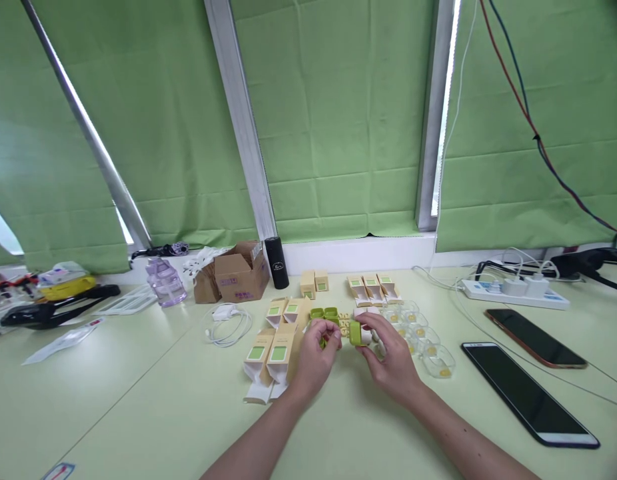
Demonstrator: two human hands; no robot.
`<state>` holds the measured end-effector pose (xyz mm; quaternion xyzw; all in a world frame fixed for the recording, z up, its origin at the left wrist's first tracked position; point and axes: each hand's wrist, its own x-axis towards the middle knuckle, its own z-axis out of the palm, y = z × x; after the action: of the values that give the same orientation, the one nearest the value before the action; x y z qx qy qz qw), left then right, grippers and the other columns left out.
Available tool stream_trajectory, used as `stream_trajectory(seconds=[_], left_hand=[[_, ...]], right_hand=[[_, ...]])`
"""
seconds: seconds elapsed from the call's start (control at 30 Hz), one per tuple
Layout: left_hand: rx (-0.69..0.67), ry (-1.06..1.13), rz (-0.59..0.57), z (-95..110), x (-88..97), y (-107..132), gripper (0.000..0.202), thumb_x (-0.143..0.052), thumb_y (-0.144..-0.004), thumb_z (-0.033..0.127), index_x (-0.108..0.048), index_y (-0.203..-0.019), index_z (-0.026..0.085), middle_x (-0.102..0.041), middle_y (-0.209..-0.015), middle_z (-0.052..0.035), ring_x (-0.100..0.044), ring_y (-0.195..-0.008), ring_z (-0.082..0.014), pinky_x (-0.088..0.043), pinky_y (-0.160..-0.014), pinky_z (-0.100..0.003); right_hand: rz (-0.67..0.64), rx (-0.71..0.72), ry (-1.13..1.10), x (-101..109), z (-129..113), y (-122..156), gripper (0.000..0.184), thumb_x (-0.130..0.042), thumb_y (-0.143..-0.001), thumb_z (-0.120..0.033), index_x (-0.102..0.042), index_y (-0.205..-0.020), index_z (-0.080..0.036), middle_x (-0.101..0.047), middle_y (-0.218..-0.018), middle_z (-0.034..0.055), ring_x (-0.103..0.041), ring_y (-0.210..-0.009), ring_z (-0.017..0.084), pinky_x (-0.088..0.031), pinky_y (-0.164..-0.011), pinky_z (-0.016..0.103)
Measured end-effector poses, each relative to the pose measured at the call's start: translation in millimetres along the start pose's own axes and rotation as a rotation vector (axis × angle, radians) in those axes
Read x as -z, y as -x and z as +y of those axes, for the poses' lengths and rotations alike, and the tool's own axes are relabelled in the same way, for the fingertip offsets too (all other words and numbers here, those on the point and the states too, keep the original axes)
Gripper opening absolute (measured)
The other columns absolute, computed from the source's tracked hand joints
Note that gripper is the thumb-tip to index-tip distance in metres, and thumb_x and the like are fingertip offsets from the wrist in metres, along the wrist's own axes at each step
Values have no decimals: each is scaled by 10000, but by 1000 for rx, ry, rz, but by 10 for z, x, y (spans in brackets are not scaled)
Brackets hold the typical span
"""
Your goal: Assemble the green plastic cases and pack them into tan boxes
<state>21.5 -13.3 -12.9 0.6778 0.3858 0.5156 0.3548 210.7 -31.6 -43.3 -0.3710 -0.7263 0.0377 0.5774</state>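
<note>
My right hand (pixel 391 353) grips a small green cap with a white part (pixel 356 333) between thumb and fingers. Close by on the left, my left hand (pixel 316 357) is closed in a pinch. A bit of green shows at its fingertips, but what it holds is too small to make out. Just beyond the hands lie green square caps (pixel 331 313) and small yellowish pieces (pixel 344 323). Beside the right hand stand several clear plastic cups (pixel 439 361) with yellow spots inside. Open cartons with green labels (pixel 283 353) stand left of my left hand.
Farther back are more small cartons (pixel 372 290), a black cylinder (pixel 277 263) and a brown cardboard box (pixel 241 273). A white charger cable (pixel 228 323) lies to the left. Two phones (pixel 531 393) and a power strip (pixel 516 293) occupy the right side.
</note>
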Motion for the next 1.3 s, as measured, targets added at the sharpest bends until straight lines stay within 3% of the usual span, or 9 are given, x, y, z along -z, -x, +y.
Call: stream_trajectory(seconds=[0.23,0.37,0.53,0.67,0.9,1.1,1.3], left_hand=[[12,-80,86,-17,55,-31,204,-585,-982,367,-618,-888,188,-625,-882,-36,-634,-820,-189,-510,-809,-330],[-64,-153,113,-17,65,3,153,-585,-995,327,-652,-1045,199,-637,-1059,-77,-665,-969,-220,-540,-913,-382],[-243,-239,46,44,35,73,253,-646,-951,252,-650,-1203,239,-577,-1229,-109,-582,-1241,-278,-501,-1086,-451],[-305,-269,-25,38,-6,105,419,-681,-928,236,-602,-1338,272,-541,-1339,-122,-443,-1389,-312,-477,-1134,-489],[-335,-323,-43,-2,-14,90,391,-643,-973,272,-597,-1361,288,-621,-1359,-104,-420,-1392,-316,-451,-1144,-518],[-327,-316,-54,3,-4,83,410,-641,-967,255,-599,-1373,292,-632,-1373,-100,-405,-1393,-324,-446,-1142,-532],[-334,-317,-56,-21,-3,81,415,-640,-966,242,-604,-1376,287,-632,-1370,-110,-404,-1393,-331,-449,-1137,-538]], right_hand=[[69,-77,4,0,-8,-17,426,-599,-939,-179,-560,-1354,-268,-681,-1282,108,-703,-997,264,-637,-847,443],[87,-42,15,9,4,-34,402,-582,-948,-180,-581,-1340,-264,-656,-1308,135,-668,-1108,306,-636,-815,450],[48,34,57,22,3,-38,485,-551,-968,-144,-555,-1431,-290,-630,-1337,138,-609,-1249,339,-622,-920,525],[-23,97,101,16,-14,-29,592,-521,-975,-91,-473,-1528,-296,-616,-1368,139,-591,-1280,332,-585,-1025,580],[-26,161,98,8,0,-25,518,-531,-1001,-108,-443,-1487,-264,-670,-1352,140,-645,-1287,312,-610,-1038,550],[-22,206,119,35,-4,-32,317,-560,-1006,-117,-583,-1291,-254,-685,-1345,147,-658,-1294,312,-623,-1032,539],[-22,239,126,49,-32,-52,313,-553,-1004,-107,-639,-1266,-254,-688,-1323,156,-674,-1263,317,-636,-1011,535]])
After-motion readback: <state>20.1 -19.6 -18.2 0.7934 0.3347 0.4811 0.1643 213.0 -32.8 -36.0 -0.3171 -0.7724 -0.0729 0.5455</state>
